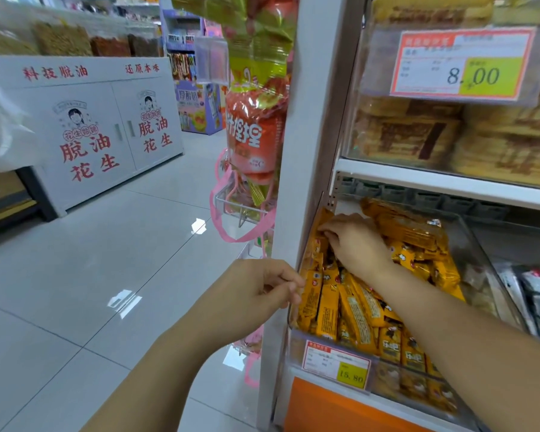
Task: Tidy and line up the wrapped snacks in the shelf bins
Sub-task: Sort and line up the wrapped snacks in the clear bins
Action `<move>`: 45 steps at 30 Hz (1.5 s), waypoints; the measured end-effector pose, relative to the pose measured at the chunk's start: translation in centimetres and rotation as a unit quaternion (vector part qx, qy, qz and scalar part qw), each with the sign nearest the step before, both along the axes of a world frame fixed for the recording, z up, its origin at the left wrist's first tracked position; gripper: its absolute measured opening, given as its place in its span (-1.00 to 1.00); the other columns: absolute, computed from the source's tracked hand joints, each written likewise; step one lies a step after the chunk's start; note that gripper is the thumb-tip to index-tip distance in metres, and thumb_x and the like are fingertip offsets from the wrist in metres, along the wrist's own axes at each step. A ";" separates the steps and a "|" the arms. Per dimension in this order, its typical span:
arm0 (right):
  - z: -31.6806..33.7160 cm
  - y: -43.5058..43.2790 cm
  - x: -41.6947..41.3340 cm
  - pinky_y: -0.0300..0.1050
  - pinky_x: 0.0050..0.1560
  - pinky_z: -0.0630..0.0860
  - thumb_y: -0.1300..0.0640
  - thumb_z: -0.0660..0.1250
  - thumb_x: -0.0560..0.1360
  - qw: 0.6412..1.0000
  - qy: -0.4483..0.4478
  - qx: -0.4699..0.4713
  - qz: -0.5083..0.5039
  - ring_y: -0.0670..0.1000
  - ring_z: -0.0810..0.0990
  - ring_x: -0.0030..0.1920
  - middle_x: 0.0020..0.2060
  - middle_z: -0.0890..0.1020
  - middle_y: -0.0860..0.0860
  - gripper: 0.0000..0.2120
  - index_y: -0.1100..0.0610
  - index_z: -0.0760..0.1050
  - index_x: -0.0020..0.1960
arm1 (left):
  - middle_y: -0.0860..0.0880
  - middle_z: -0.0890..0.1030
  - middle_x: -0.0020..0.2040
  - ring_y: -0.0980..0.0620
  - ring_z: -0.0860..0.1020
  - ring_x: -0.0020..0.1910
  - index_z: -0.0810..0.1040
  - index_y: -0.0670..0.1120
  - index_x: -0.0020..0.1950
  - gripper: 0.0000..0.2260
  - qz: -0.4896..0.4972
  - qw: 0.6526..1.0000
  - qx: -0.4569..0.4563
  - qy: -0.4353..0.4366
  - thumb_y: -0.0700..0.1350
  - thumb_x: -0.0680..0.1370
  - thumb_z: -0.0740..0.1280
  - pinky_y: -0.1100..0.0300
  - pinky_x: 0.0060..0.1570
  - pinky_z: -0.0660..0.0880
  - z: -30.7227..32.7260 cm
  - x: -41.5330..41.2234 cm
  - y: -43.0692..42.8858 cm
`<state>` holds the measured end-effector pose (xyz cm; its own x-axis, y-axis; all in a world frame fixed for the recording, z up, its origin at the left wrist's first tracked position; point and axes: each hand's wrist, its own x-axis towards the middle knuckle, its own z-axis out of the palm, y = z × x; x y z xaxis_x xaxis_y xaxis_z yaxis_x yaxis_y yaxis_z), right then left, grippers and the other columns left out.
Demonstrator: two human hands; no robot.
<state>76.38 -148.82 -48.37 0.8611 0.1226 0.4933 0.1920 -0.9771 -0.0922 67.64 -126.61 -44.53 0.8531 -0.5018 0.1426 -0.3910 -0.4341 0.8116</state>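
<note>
Item: wrapped snacks [349,307], yellow, heaped in clear bin [487,269], lower right of frame. Step: straightening back-left row, right hand [356,244] fingers curled round one; left hand [256,294] curled at bin's edge, hold unclear. Next: likely stand them upright, aligned.

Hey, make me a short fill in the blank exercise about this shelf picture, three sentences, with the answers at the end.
1. The right hand is among the snack bars in the bin, while the left hand is at the bin's ____ wall.
2. The lower price tag, on this bin's front, reads ____.
3. The upper price tag, on the shelf above, reads ____.

Answers: left; 15.80; 8.00
</note>
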 end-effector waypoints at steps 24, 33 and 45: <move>1.0 -2.1 -10.7 -0.06 0.12 0.44 -0.19 0.38 0.41 0.933 0.343 -0.062 0.085 -0.15 0.35 0.12 -0.03 0.48 -0.18 -0.79 -0.17 0.47 -0.01 | 0.16 0.68 -0.23 0.25 0.63 -0.19 0.61 0.04 -0.07 -0.81 0.011 1.000 0.014 -0.023 -0.21 0.58 0.26 0.49 -0.11 0.45 -0.5 -0.2 0.0; 0.5 -1.3 -10.2 -0.02 -0.07 0.54 -0.12 0.40 0.42 0.952 0.305 -0.032 -0.012 -0.05 0.55 -0.07 -0.21 0.62 -0.09 -0.50 -0.10 0.36 0.31 | 0.12 0.68 -0.24 0.27 0.63 -0.21 0.63 -0.01 -0.05 -0.84 0.011 0.999 0.020 -0.034 -0.20 0.58 0.27 0.50 -0.13 0.46 -0.6 -0.3 -0.1; -0.3 1.4 -7.0 0.05 0.27 0.21 -0.05 0.36 0.45 0.937 0.309 -0.126 0.105 0.06 0.23 0.38 0.44 0.20 -0.01 -0.39 -0.15 0.20 0.43 | 0.15 0.66 -0.26 0.29 0.61 -0.24 0.62 0.01 -0.06 -0.82 0.006 0.999 0.028 -0.038 -0.21 0.58 0.26 0.50 -0.15 0.45 -0.5 -0.1 0.0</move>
<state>69.33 -147.47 -48.67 0.9164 0.3670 -0.1597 0.3686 -0.9293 -0.0207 67.56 -126.62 -45.04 0.8470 -0.5004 0.1796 -0.4454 -0.4836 0.7534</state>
